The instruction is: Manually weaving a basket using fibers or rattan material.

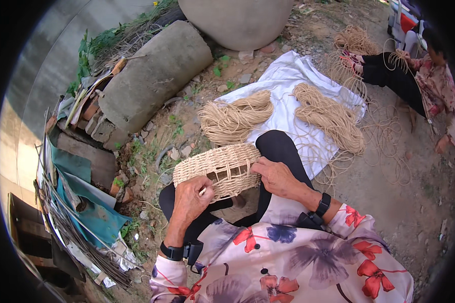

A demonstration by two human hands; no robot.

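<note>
A half-woven straw basket lies on my lap, over my black trousers. My left hand grips its near left rim and pinches a straw strand against the weave. My right hand holds the basket's right end, fingers curled over the rim beside a gap in the weave. Both wrists carry black bands.
Two bundles of straw rope lie on a white cloth ahead. Another person sits at the far right among loose rope. A concrete cylinder, bricks and a heap of boards and rods stand to my left.
</note>
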